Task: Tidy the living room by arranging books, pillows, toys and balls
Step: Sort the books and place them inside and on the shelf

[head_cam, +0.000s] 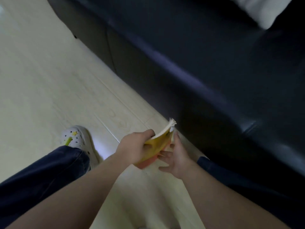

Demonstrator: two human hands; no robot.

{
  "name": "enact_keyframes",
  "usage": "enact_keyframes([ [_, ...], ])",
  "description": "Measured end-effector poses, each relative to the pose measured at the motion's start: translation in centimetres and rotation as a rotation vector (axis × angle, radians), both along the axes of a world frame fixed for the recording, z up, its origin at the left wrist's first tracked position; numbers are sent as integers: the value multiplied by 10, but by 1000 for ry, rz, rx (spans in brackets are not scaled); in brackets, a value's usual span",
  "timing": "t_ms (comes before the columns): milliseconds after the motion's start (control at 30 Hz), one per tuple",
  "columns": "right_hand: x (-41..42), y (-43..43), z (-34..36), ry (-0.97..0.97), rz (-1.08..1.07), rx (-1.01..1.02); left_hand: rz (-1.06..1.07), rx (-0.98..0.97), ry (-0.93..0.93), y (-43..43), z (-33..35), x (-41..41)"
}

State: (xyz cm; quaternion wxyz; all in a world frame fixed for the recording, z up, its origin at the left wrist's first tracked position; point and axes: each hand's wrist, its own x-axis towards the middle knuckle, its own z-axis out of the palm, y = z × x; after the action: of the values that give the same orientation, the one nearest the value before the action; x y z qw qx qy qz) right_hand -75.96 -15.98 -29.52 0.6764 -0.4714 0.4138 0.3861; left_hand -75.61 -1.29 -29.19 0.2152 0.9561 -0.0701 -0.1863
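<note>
Left hand (132,146), right hand (175,158) on yellow book (159,140)

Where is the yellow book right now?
Head view, lower centre: the left hand grips the yellow book, the right hand touching it, beside the dark sofa.

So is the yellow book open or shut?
Slightly open: the book shows white pages fanning apart at its top, gripped by the left hand.

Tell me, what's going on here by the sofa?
A person stands on a pale floor beside a dark sofa, holding a thin yellow-and-orange book. The left hand grips it, while the right hand touches its other side with spread fingers. A white pillow lies on the sofa.
</note>
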Motion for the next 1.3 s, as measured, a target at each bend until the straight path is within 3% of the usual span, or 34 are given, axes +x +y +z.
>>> enact_keyframes([
  [67,-6,-8,30,-29,-142,-4,-192,90,-234,7,25,-14],
  [133,-13,-16,50,-8,-210,10,-361,115,-356,12,38,-27],
  [300,-49,-34,92,61,-138,-31,-523,76,-317,-4,66,-48],
  [367,-57,-36,93,56,-134,-36,-317,-38,-49,-6,74,-44],
  [433,-62,-37,89,18,-95,-54,79,-284,433,-5,83,-45],
  [467,-64,-37,87,3,-82,-41,255,-330,543,-4,85,-46],
  [600,-66,-37,80,-28,33,-149,699,-209,620,10,64,-61],
  [700,-65,-28,93,-131,315,-270,975,-441,723,21,69,-66],
  [800,-62,-16,116,-241,342,-313,1110,-582,583,35,88,-70],
  [867,-60,-11,132,-318,292,-300,1114,-581,393,35,109,-69],
  [1000,-66,-18,162,-522,148,-253,957,-502,-22,22,162,-67],
  [1100,-78,-40,185,-686,-35,-190,822,-554,-270,-2,205,-74],
  [1167,-82,-58,203,-761,-162,-125,764,-677,-346,-26,231,-74],
  [1300,-90,-129,234,-850,-349,-157,590,-872,-297,-100,263,-62],
])
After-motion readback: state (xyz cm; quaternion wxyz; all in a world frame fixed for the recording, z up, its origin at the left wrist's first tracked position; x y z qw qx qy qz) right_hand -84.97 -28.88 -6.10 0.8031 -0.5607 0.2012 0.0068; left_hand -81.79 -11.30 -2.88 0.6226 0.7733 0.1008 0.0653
